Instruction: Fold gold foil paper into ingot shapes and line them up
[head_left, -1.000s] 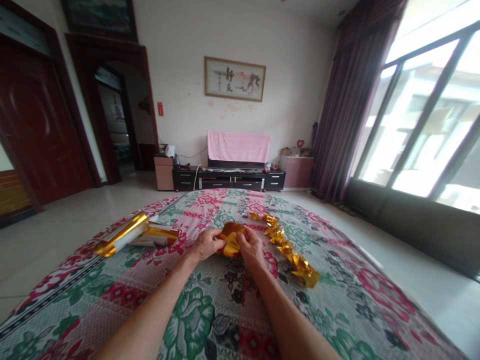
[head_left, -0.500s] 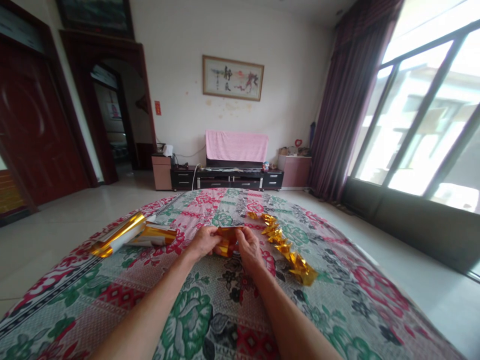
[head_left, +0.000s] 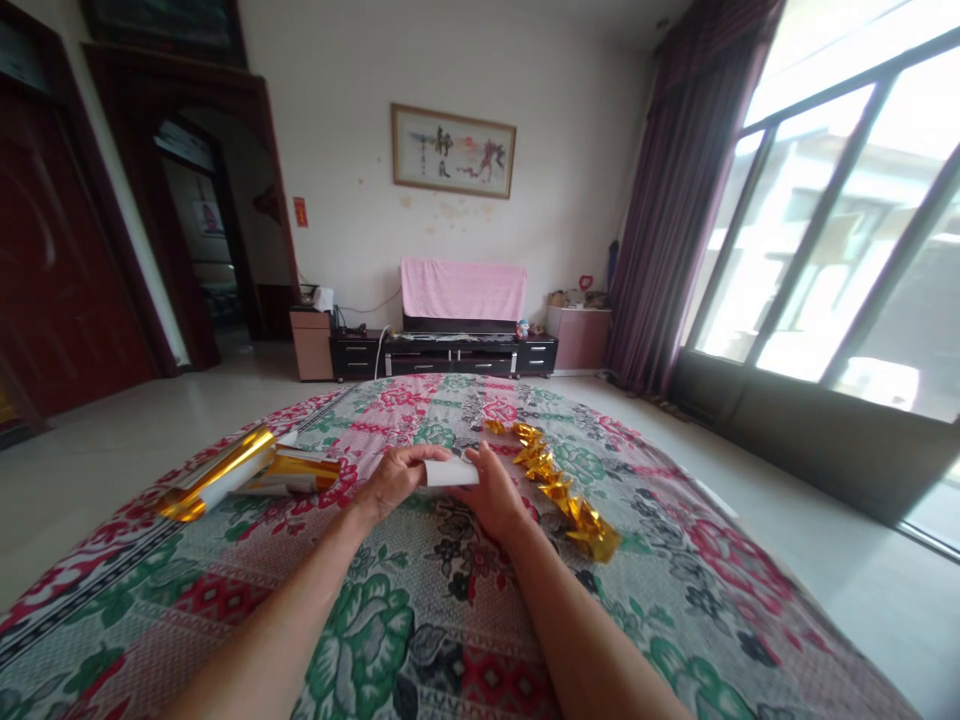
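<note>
Paper [head_left: 451,473] in left hand [head_left: 391,487], narrow pinch

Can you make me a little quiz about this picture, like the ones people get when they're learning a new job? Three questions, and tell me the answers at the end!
1. Which colour is the side we see of the small sheet between the left hand and the right hand?
A) gold
B) white
C) green

2. True or false: the row of gold pieces lies to the right of both hands.

3. Fill the gap: the rolled sheets lie on the flowered tablecloth, to the ____ of both hands.

Key: 1. B, white; 2. True; 3. left
</note>
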